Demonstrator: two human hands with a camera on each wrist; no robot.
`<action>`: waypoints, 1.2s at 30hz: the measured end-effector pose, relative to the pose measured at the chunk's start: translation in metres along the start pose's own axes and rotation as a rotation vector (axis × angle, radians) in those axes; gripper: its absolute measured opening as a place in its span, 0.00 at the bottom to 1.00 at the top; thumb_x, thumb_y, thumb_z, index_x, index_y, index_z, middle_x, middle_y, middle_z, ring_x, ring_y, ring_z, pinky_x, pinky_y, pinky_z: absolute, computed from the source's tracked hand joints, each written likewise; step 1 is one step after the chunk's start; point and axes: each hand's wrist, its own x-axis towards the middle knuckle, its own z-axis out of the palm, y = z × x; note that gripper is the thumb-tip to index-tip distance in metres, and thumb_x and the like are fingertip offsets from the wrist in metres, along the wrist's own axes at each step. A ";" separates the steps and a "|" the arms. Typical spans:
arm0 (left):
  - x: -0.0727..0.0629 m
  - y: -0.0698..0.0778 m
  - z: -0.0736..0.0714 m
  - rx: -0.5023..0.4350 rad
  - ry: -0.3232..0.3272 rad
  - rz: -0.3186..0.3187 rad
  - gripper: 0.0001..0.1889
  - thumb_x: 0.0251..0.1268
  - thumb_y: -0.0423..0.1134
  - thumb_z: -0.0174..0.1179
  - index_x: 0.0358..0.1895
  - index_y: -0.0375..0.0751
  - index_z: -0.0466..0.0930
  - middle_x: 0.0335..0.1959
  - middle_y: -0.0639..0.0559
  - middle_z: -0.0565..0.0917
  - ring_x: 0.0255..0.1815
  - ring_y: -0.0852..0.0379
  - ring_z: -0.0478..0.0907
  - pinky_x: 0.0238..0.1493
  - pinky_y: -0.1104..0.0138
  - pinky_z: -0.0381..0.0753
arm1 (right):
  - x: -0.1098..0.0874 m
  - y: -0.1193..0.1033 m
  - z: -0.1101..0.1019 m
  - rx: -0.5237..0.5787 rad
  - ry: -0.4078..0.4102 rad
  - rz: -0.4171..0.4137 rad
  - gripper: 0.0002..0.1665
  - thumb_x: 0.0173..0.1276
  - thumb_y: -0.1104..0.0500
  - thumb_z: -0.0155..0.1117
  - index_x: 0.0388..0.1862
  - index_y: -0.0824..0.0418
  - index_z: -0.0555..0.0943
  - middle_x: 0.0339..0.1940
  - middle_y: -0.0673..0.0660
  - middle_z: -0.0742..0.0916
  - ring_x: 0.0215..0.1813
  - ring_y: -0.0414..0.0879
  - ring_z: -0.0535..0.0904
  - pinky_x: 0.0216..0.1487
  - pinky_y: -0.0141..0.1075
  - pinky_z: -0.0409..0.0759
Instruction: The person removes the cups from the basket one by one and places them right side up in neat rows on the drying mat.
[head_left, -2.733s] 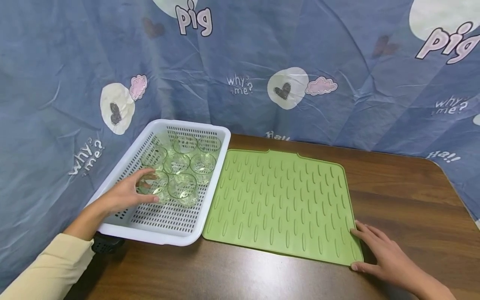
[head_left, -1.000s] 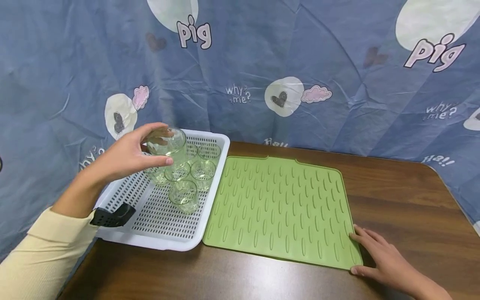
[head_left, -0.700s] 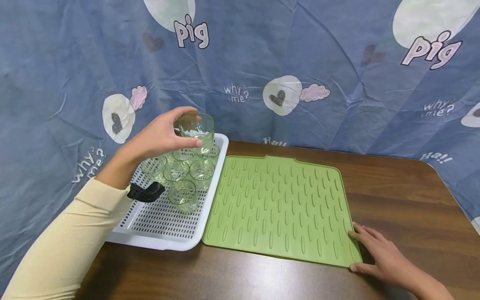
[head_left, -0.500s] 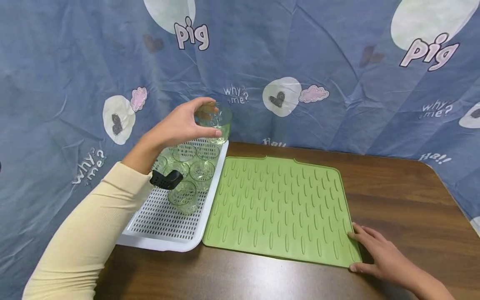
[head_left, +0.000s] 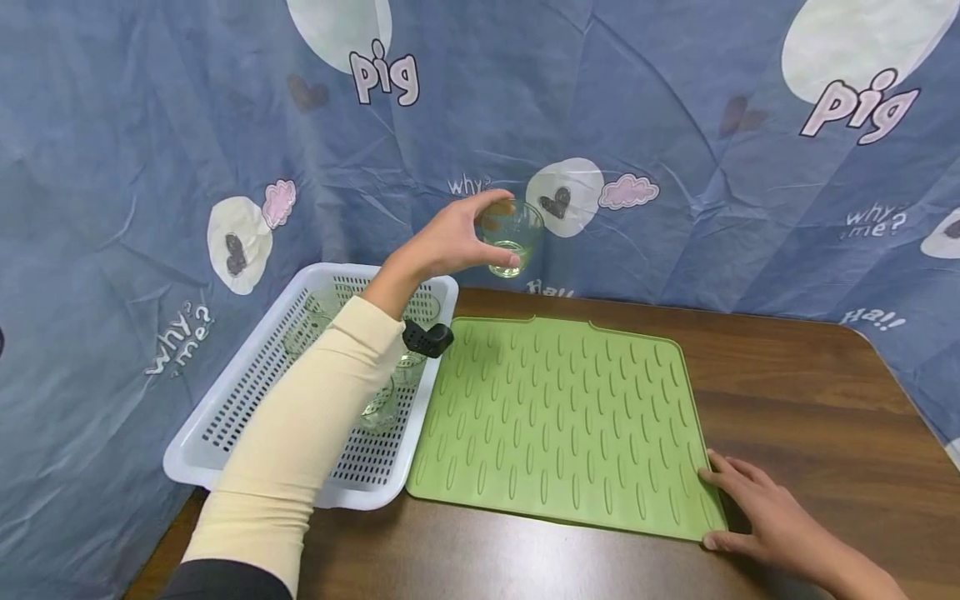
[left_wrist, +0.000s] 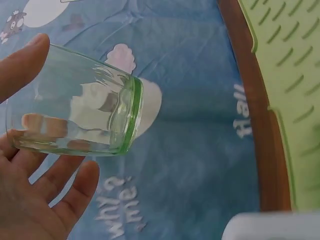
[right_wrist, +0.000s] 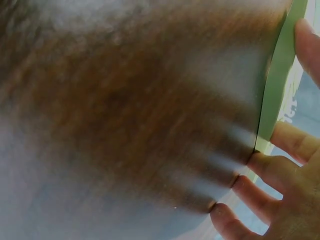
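Note:
My left hand (head_left: 453, 237) grips a clear, green-tinted glass tumbler (head_left: 523, 235) by its side, thumb in front and fingers behind. It holds the tumbler up in the air, over the far left part of the green ridged mat (head_left: 555, 425). In the left wrist view the tumbler (left_wrist: 95, 107) shows nothing inside, with its thick base pointing right. My right hand (head_left: 772, 512) rests at the mat's right edge, thumb at the near corner. In the right wrist view its fingertips touch the table (right_wrist: 125, 115) beside the mat's rim (right_wrist: 280, 75).
A white slotted basket (head_left: 450, 304) stands left of the mat, right against it. Several more tumblers (head_left: 381, 410) are inside, partly hidden behind my left forearm. A blue printed cloth (head_left: 480, 100) hangs behind the wooden table (head_left: 810, 400).
My left hand took hold of a tumbler at the basket's near left, lifted it out and carried it right, past the basket's edge. My right hand stayed at the mat's edge.

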 end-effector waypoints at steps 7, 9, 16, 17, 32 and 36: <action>0.021 -0.004 0.030 -0.086 -0.017 -0.011 0.48 0.54 0.45 0.74 0.77 0.46 0.57 0.72 0.51 0.72 0.72 0.53 0.69 0.70 0.59 0.73 | -0.002 0.002 0.001 0.011 -0.002 0.018 0.49 0.42 0.38 0.80 0.62 0.60 0.78 0.68 0.66 0.77 0.62 0.58 0.68 0.51 0.62 0.76; 0.025 -0.005 0.038 -0.106 -0.015 -0.019 0.48 0.54 0.45 0.74 0.77 0.45 0.57 0.72 0.50 0.72 0.71 0.51 0.71 0.70 0.58 0.73 | -0.003 0.002 0.002 0.006 0.008 0.012 0.49 0.42 0.39 0.80 0.62 0.60 0.78 0.69 0.65 0.77 0.62 0.57 0.68 0.51 0.61 0.76; 0.036 -0.009 0.069 -0.139 -0.015 -0.050 0.48 0.52 0.44 0.75 0.77 0.46 0.58 0.71 0.51 0.73 0.70 0.51 0.71 0.73 0.57 0.70 | -0.003 0.002 0.001 0.013 0.010 0.022 0.48 0.42 0.38 0.80 0.61 0.59 0.79 0.68 0.66 0.77 0.62 0.58 0.69 0.52 0.60 0.74; 0.037 -0.010 0.073 -0.135 -0.014 -0.054 0.48 0.52 0.44 0.75 0.77 0.47 0.59 0.71 0.50 0.73 0.70 0.51 0.71 0.73 0.57 0.69 | -0.002 0.002 0.001 0.015 0.007 0.023 0.48 0.42 0.38 0.80 0.61 0.59 0.79 0.68 0.67 0.77 0.63 0.59 0.69 0.52 0.60 0.74; 0.045 -0.024 0.131 -0.167 -0.092 -0.081 0.47 0.54 0.47 0.74 0.76 0.49 0.59 0.70 0.52 0.74 0.70 0.52 0.71 0.71 0.59 0.72 | 0.000 0.003 -0.001 -0.014 0.029 -0.014 0.48 0.41 0.37 0.80 0.60 0.59 0.80 0.68 0.65 0.78 0.62 0.57 0.70 0.51 0.58 0.77; 0.044 -0.029 0.136 -0.223 -0.083 -0.084 0.47 0.55 0.45 0.74 0.77 0.48 0.58 0.70 0.51 0.74 0.67 0.51 0.74 0.68 0.59 0.75 | 0.000 0.002 -0.003 -0.002 0.010 0.009 0.48 0.42 0.37 0.80 0.61 0.59 0.80 0.67 0.66 0.78 0.62 0.57 0.70 0.50 0.58 0.77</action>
